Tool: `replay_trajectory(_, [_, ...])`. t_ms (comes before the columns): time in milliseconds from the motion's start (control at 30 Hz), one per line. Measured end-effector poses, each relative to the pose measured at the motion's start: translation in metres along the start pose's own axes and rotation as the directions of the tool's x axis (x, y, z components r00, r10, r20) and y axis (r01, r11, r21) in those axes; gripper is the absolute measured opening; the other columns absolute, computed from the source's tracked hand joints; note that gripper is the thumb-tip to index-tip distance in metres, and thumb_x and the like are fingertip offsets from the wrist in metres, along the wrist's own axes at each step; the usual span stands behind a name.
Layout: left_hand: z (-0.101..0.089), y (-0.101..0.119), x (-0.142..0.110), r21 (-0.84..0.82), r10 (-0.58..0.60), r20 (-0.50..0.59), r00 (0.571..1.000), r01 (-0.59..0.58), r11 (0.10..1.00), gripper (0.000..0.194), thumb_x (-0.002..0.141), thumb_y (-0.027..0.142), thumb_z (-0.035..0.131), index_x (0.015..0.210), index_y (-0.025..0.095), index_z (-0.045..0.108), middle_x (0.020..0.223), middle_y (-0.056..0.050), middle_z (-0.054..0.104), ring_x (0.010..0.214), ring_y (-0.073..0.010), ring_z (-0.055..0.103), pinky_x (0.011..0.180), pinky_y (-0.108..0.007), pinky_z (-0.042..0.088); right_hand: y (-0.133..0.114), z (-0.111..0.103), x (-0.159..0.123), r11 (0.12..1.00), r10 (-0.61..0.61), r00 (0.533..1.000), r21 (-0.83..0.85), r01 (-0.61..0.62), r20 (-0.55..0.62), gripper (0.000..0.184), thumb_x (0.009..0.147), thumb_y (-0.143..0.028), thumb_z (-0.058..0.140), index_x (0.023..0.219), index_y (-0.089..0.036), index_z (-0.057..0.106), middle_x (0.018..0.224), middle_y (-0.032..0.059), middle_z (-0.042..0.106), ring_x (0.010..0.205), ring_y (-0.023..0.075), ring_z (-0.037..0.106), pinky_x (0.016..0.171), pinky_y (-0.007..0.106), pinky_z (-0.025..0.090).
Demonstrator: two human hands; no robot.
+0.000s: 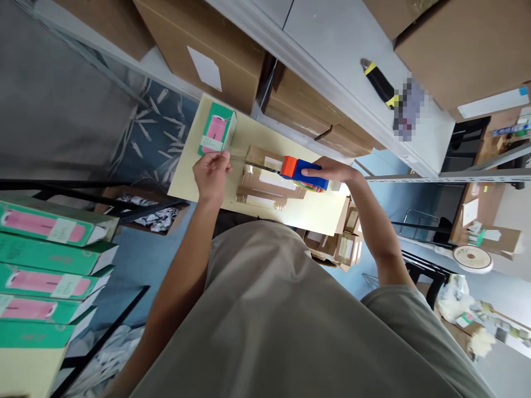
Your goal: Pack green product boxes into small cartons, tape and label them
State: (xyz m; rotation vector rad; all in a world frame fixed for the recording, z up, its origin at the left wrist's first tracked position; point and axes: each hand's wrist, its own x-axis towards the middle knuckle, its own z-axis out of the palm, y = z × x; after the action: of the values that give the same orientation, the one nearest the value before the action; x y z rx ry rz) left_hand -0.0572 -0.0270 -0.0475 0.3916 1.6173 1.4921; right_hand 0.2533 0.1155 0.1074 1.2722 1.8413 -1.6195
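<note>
My right hand [332, 169] grips a blue and orange tape dispenser [312, 174], held above a brown cardboard box [271, 182] on the pale yellow tabletop [193, 152]. From the dispenser, a faint strip of clear tape [244, 161] stretches left over the box. My left hand [212, 176] is closed in a pinch at the far end of that strip. Close beyond its fingertips lies a green carton [217, 128] with a pink picture. Clear tape shines on the brown box's left end, and white labels lie on its top, partly behind the dispenser.
Several green cartons [45, 262] are stacked at the left. Large brown boxes [211, 50] stand behind the table under a grey shelf [323, 41], which holds a yellow and black cutter [379, 83]. More small boxes [346, 243] sit below the table's right end.
</note>
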Motion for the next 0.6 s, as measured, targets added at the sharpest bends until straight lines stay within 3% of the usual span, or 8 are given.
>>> replay_trajectory(200, [-0.005, -0.018, 0.007, 0.03, -0.055, -0.031, 0.998, 0.056, 0.998, 0.044, 0.084, 0.054, 0.093, 0.08, 0.021, 0.064, 0.067, 0.004, 0.06, 0.063, -0.0108, 0.059, 0.063, -0.022, 0.057, 0.018, 0.015, 0.022, 1.0, 0.028, 0.999, -0.006, -0.028, 0.019, 0.07, 0.087, -0.087, 0.081, 0.079, -0.017, 0.078, 0.071, 0.0073, 0.078, 0.062, 0.0184, 0.071, 0.058, 0.031, 0.057])
replay_trajectory(500, [-0.019, -0.055, 0.007, 0.116, -0.128, -0.056, 0.99, 0.134, 0.984, 0.044, 0.084, 0.057, 0.088, 0.082, 0.021, 0.063, 0.069, 0.003, 0.062, 0.062, -0.0114, 0.06, 0.064, -0.025, 0.055, 0.006, 0.03, 0.031, 0.995, 0.094, 0.994, -0.042, -0.091, 0.064, 0.075, 0.085, -0.091, 0.079, 0.082, -0.017, 0.074, 0.065, 0.0055, 0.075, 0.054, 0.0166, 0.07, 0.052, 0.028, 0.053])
replay_trajectory(600, [-0.017, -0.072, 0.011, 0.167, -0.089, 0.019, 0.996, 0.084, 0.982, 0.04, 0.089, 0.056, 0.082, 0.088, 0.02, 0.065, 0.074, 0.004, 0.066, 0.065, -0.0103, 0.061, 0.068, -0.025, 0.053, 0.003, 0.034, 0.031, 0.992, 0.101, 0.993, -0.086, -0.096, 0.06, 0.073, 0.09, -0.09, 0.073, 0.081, -0.018, 0.073, 0.068, 0.0063, 0.077, 0.055, 0.0162, 0.07, 0.053, 0.029, 0.052])
